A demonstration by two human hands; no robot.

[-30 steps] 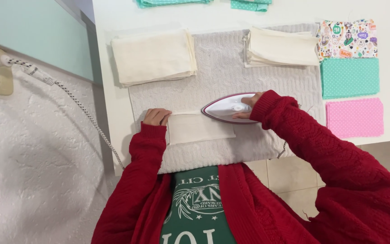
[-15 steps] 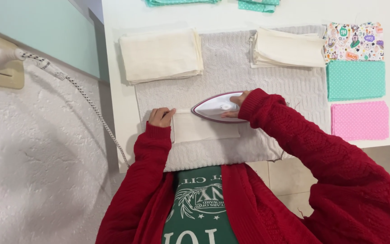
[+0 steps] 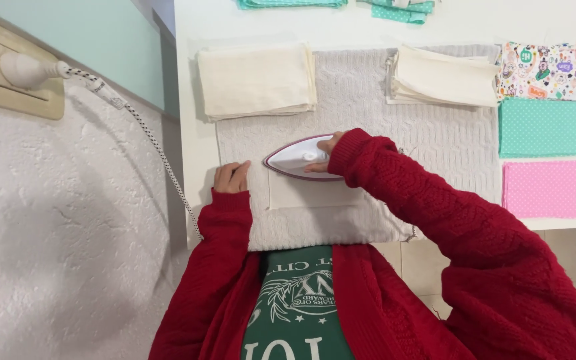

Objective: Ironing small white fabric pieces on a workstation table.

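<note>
Iron further left, under right hand, on cream cloth.

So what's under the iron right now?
A cream fabric piece lies under the iron, on a grey textured mat. The patch directly beneath the soleplate is hidden.

Right hand apparently grips iron on cloth.
</note>
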